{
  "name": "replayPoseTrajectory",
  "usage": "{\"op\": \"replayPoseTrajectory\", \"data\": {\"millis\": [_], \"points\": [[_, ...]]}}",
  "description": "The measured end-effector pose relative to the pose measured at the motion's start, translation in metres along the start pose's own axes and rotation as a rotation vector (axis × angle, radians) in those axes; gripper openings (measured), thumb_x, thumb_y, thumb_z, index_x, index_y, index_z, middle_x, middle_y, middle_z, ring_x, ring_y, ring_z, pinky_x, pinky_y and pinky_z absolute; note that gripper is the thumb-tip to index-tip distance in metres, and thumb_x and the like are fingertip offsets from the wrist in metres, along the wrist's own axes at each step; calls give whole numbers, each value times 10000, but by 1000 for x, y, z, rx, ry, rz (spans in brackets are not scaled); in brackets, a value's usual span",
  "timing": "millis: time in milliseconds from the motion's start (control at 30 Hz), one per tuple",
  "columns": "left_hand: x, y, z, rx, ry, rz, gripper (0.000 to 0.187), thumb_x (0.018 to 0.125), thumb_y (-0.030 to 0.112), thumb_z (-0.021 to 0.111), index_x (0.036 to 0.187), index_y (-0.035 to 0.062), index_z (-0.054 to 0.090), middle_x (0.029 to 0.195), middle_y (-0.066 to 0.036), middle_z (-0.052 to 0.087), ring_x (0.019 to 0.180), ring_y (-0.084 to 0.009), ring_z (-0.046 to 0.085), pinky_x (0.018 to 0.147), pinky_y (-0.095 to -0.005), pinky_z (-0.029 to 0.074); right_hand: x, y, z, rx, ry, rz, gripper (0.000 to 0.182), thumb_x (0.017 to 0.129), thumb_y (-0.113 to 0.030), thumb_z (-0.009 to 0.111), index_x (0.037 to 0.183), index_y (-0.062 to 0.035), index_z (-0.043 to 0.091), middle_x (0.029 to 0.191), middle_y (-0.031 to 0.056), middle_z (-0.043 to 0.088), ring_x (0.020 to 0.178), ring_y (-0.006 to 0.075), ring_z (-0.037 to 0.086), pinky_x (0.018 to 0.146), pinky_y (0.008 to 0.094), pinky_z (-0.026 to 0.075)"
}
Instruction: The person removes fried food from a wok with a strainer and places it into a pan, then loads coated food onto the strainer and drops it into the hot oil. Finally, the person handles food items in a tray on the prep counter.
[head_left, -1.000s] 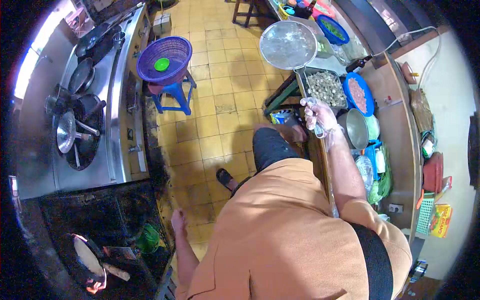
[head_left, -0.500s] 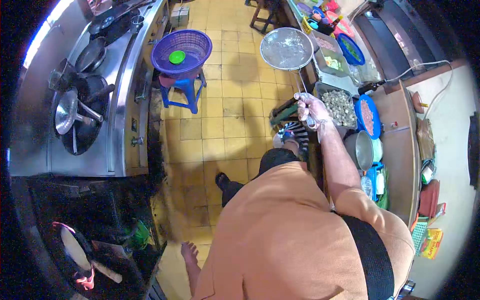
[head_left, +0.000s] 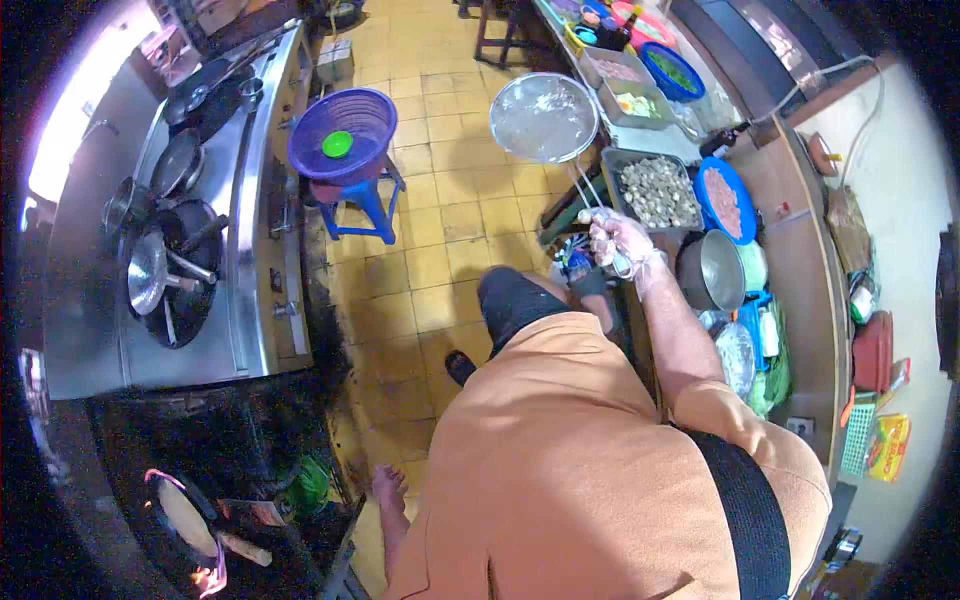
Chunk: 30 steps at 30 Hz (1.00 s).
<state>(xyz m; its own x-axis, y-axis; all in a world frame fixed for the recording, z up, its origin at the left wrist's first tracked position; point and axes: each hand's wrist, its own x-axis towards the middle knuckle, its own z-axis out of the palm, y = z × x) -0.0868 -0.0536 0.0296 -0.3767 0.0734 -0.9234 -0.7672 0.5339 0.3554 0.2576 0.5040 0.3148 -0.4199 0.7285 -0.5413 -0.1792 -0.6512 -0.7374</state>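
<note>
My right hand (head_left: 622, 240), in a clear plastic glove, is closed round the wire handle of a round mesh strainer (head_left: 545, 118). The strainer hangs out over the floor, with white bits or residue on its mesh. Close beside that hand, a rectangular tray (head_left: 612, 172) of greyish chunks, perhaps shellfish, stands on the counter. My left hand (head_left: 390, 488) hangs low at my side, fingers partly spread, with nothing visible in it. Nearest to it on the left is a pan (head_left: 188, 520) of pale liquid over flames.
A purple basket (head_left: 370, 105) holding a green bowl (head_left: 337, 144) rests on a blue stool (head_left: 365, 212). Along the left runs a steel stove (head_left: 85, 330) with woks. The right counter carries a blue plate (head_left: 748, 225) of pink meat and a metal pot (head_left: 712, 270).
The view has shifted, so the basket and strainer sit lower and further left. My right hand still grips the strainer. My legs have moved, with a dark-clad knee showing more.
</note>
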Motion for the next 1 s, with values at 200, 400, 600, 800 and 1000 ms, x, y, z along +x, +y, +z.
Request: {"op": "replayPoseTrajectory", "data": {"millis": [200, 400, 600, 800, 1000], "points": [[-16, 18, 30, 142, -134, 104, 340, 876, 435, 434, 1003, 137, 537, 889, -33, 578, 742, -165, 545, 601, -343, 410, -15, 92, -70, 244, 97, 323, 190, 906, -223, 410, 930, -94, 547, 581, -56, 441, 407, 66, 402, 335, 232, 358], [-61, 33, 38, 386, -92, 187, 395, 889, 464, 385, 1005, 119, 539, 806, -12, 581, 680, -135, 547, 575, -324, 423, 37, 224, -205, -13, 430, 428, 241, 896, -224, 377, 842, -59, 545, 570, 22, 500, 412, 138, 443, 366, 298, 375], [-128, 15, 11, 698, 57, 122, 386, 892, 423, 393, 976, 79, 546, 773, -26, 584, 625, -137, 555, 530, -319, 435, 89, 331, -357, -1372, 843, 273, 291, 908, -246, 365, 859, -45, 570, 730, 153, 625, 664, 331, 592, 587, 429, 480], [-176, -20, -3, 451, 177, -22, 330, 875, 411, 492, 862, 94, 583, 652, 0, 551, 504, -124, 512, 426, -238, 381, 115, 315, -352, -1349, 855, 350, 250, 900, -207, 384, 877, -93, 605, 757, 143, 632, 765, 308, 610, 647, 410, 481], [-191, -25, 41, 394, 111, 6, 378, 905, 434, 432, 936, 84, 572, 742, -19, 579, 576, -114, 532, 441, -229, 370, 127, 380, -406, -1425, 814, 206, 229, 877, -205, 414, 860, -93, 613, 839, 125, 637, 804, 287, 611, 675, 423, 475]]}}
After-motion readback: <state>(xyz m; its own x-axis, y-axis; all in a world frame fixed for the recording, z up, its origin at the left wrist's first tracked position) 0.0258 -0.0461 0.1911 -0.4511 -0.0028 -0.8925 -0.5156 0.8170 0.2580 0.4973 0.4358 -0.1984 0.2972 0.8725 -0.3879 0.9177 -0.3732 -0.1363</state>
